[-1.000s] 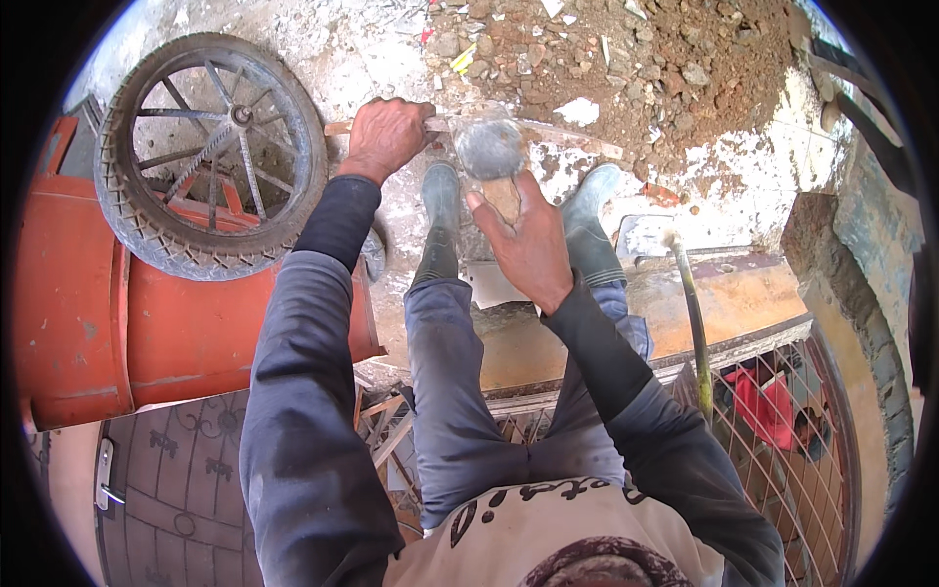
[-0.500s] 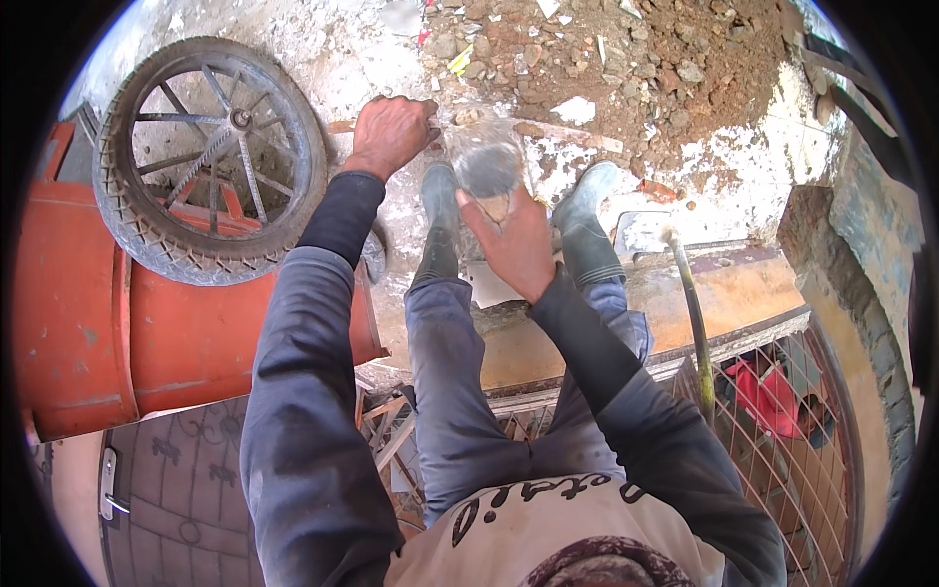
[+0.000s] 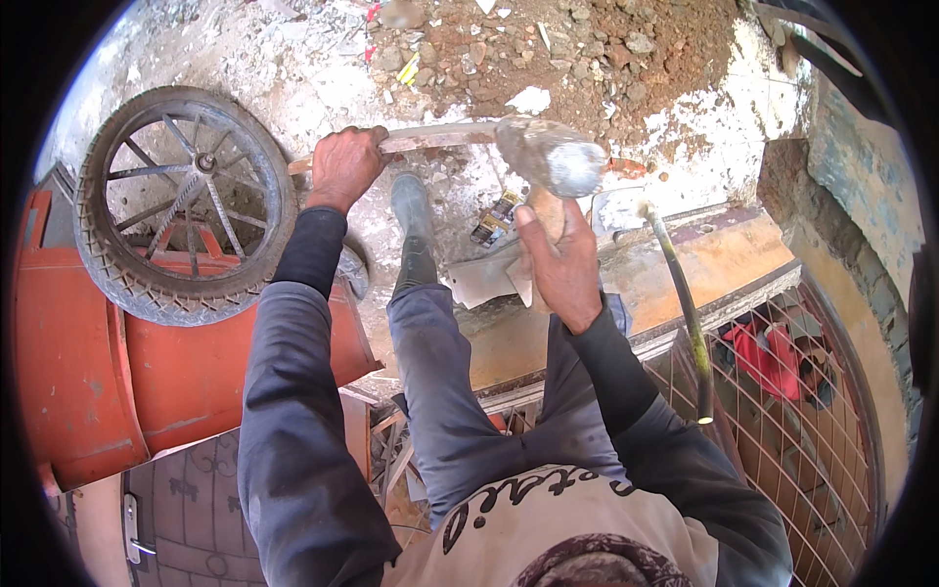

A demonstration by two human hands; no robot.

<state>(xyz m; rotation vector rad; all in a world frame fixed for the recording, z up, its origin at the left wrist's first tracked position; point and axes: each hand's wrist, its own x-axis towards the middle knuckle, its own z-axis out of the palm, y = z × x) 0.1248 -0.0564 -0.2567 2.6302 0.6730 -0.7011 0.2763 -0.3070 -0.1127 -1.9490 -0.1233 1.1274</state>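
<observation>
My right hand [image 3: 565,259] grips the short wooden handle of a hammer [image 3: 575,168]. Its thick grey metal head is smeared by motion and points away from me. To the left, my left hand [image 3: 344,164] is closed in a fist. A long, pale reddish strip [image 3: 440,138] runs past that fist toward the hammer head; whether the fist grips it or is just above it, I cannot tell. Anything inside the fist is hidden.
A spoked wheel [image 3: 279,210] leans by an orange metal body [image 3: 68,362] at left. Soil and rubble [image 3: 636,59] lie ahead. One rubber boot [image 3: 413,205] stands near a small printed packet [image 3: 497,217]. At right are a yellowish rod [image 3: 685,293] and a metal grille [image 3: 782,440].
The hammer has swung to the right and away from my left fist, carried by my right hand. The whole view has shifted somewhat, uncovering the small packet on the ground.
</observation>
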